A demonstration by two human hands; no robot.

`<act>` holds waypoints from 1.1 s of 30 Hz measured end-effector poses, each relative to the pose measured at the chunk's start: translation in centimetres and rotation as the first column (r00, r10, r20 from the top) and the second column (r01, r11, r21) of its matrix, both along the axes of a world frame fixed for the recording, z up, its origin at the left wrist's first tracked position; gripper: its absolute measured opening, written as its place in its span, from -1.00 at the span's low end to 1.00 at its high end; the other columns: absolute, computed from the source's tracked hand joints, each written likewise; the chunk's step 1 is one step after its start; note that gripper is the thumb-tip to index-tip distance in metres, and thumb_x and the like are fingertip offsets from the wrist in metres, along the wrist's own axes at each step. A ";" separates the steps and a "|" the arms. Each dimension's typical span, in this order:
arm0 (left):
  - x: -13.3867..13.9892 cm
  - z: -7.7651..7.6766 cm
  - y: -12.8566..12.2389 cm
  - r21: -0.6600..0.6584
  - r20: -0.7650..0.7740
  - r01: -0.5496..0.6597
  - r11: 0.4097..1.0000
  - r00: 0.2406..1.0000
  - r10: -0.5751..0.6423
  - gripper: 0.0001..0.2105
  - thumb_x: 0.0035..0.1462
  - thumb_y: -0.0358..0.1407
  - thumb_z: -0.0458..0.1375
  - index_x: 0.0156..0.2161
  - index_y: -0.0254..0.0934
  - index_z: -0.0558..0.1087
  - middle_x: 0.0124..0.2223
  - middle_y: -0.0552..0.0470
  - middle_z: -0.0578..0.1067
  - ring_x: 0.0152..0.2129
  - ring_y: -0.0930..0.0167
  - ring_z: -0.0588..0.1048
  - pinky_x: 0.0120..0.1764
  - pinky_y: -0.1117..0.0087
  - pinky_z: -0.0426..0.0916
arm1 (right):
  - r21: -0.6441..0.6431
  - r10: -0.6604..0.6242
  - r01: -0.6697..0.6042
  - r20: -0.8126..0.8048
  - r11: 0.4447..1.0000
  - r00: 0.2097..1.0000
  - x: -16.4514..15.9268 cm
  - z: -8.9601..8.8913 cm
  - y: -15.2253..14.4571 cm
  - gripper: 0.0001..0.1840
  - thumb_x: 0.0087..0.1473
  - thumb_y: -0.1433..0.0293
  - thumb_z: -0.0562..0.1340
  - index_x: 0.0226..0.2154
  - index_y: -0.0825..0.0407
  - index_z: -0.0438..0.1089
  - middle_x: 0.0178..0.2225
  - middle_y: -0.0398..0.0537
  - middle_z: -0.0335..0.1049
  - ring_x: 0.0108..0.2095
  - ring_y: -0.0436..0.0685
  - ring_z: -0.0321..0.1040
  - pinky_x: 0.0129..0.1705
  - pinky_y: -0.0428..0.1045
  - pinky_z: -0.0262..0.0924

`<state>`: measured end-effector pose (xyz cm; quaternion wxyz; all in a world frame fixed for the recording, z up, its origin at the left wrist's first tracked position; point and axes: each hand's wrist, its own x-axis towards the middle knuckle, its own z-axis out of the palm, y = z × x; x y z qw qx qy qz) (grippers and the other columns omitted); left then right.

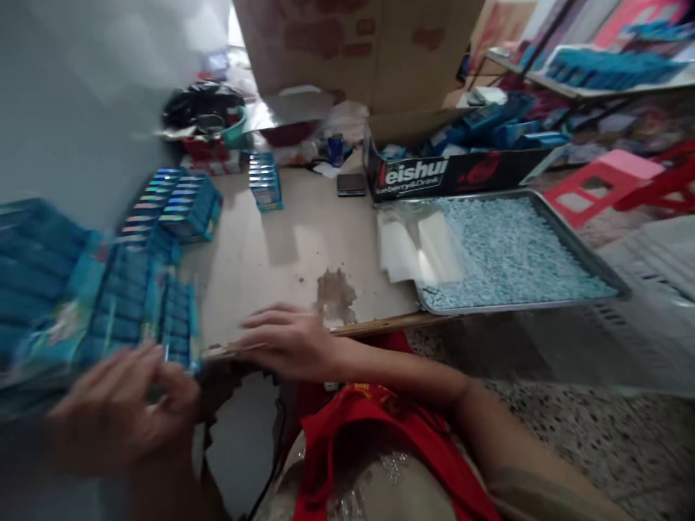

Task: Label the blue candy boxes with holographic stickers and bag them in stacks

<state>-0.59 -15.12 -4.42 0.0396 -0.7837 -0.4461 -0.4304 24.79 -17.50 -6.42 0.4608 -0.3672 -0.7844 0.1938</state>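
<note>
My left hand [127, 405], smeared by motion, is at the lower left by the near end of the stacked small blue boxes [177, 318]. Its thumb and fingers are bent towards each other. Whether anything is between them, or whether it touches the boxes, I cannot tell. My right hand [287, 336] lies over the front edge of the table [233, 275], fingers stretched to the left and slightly apart, with nothing in it. Larger blue packs [43, 289] are piled at the far left. Behind them are more rows of blue boxes [190, 206].
A metal tray [521, 307] of pale blue pellets [504, 246] sits at right, with clear plastic bags holding whitish sheets [420, 246] over its left side. Behind it stands an open carton [461, 170] of blue boxes. A short blue box stack [265, 181] and a dark flat device [351, 184] are farther back.
</note>
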 end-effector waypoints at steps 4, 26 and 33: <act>9.1 -5.4 6.8 -0.045 0.096 -0.106 0.993 0.989 0.110 -0.72 0.11 -0.34 0.31 -0.03 -0.21 0.57 -0.05 -0.12 0.66 0.00 0.11 0.61 0.17 -0.02 0.45 | -0.036 -0.615 0.647 0.273 0.762 0.740 15.4 -5.6 -4.9 -0.61 0.29 0.38 0.22 0.14 -0.01 0.48 0.19 0.12 0.48 0.24 0.30 0.38 0.28 0.31 0.34; 24.0 -7.3 30.6 -0.595 0.135 -0.295 0.748 0.880 0.455 0.08 -0.08 -0.33 0.52 0.44 -0.35 -0.01 0.34 -0.43 0.32 0.27 0.01 0.34 0.23 0.11 0.27 | 0.246 -0.524 0.484 0.600 0.840 0.605 27.9 -13.0 -9.4 -0.47 0.38 0.36 0.04 0.33 0.05 0.28 0.15 0.10 0.54 0.01 0.29 0.57 -0.09 0.09 0.48; 17.2 -8.3 4.1 -0.481 0.154 -0.196 0.855 0.941 0.302 0.06 -0.27 -0.26 0.55 0.35 -0.13 0.14 0.26 -0.19 0.42 0.18 0.04 0.46 0.21 0.01 0.39 | 0.098 -0.706 0.743 0.416 0.662 0.574 27.5 -11.9 -7.9 -0.62 0.37 0.24 0.11 -0.22 0.04 0.61 -0.35 0.04 0.64 -0.36 0.19 0.59 -0.37 0.01 0.31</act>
